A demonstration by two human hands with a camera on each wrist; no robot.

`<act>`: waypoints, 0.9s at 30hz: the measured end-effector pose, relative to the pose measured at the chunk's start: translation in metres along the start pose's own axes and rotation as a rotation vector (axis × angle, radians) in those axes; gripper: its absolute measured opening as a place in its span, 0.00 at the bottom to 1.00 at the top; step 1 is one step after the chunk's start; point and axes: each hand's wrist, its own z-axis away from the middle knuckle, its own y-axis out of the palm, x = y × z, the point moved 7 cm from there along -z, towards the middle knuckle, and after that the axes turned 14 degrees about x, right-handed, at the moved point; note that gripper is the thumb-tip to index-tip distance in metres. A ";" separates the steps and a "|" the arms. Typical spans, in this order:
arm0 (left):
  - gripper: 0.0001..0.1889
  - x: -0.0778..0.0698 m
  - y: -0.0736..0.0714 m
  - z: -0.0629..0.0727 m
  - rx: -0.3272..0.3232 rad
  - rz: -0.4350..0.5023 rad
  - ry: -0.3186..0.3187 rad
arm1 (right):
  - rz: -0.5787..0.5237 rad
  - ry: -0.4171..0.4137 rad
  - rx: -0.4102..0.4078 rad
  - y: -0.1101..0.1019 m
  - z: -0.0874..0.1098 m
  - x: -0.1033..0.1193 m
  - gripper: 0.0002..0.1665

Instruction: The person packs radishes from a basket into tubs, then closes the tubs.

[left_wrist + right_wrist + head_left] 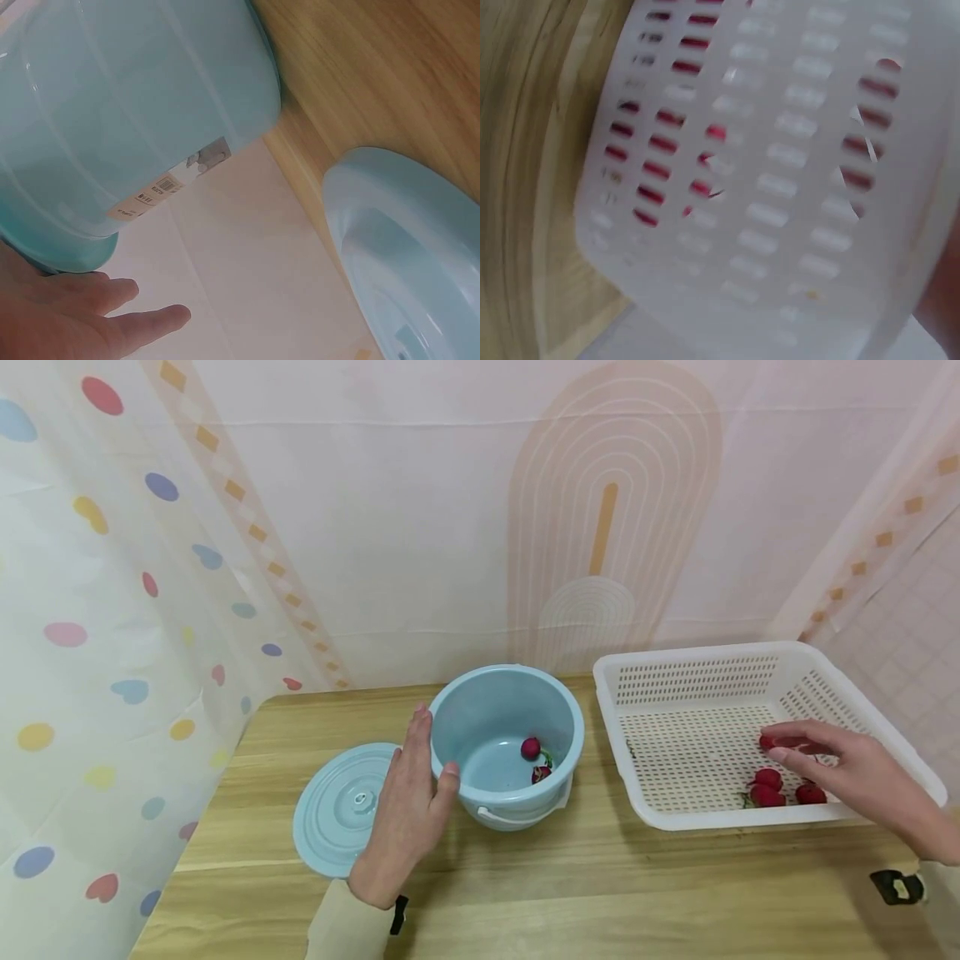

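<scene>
A light blue bucket (504,685) stands upright in the middle of the table, two small red radishes (531,748) on its bottom. My left hand (408,802) rests against the left side of its rim, fingers straight and thumb at the near edge. In the left wrist view, the fingers (146,328) reach out beside the bucket's rim (82,253). Over the white basket (720,820), my right hand (855,768) pinches a radish (767,742) between thumb and fingers. Several more radishes (767,796) lie at the basket's near side, showing through the slots in the right wrist view.
The bucket's round blue lid (322,814) lies flat on the wooden table (525,893), left of the bucket and partly behind my left hand. A patterned curtain (420,527) hangs along the table's back edge. The bucket's white handle (517,821) hangs down in front.
</scene>
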 end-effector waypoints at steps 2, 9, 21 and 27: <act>0.38 0.000 0.000 0.000 0.001 -0.001 -0.001 | 0.001 0.015 0.038 0.000 -0.002 -0.007 0.16; 0.38 0.001 0.000 -0.001 0.007 -0.006 -0.008 | -0.016 0.057 0.189 0.004 -0.013 -0.022 0.19; 0.38 0.002 0.001 0.000 0.014 0.002 -0.020 | -0.097 0.020 0.355 0.010 -0.024 -0.037 0.22; 0.38 0.001 0.000 0.000 0.013 0.014 -0.016 | -0.140 -0.012 0.417 0.016 -0.026 -0.046 0.21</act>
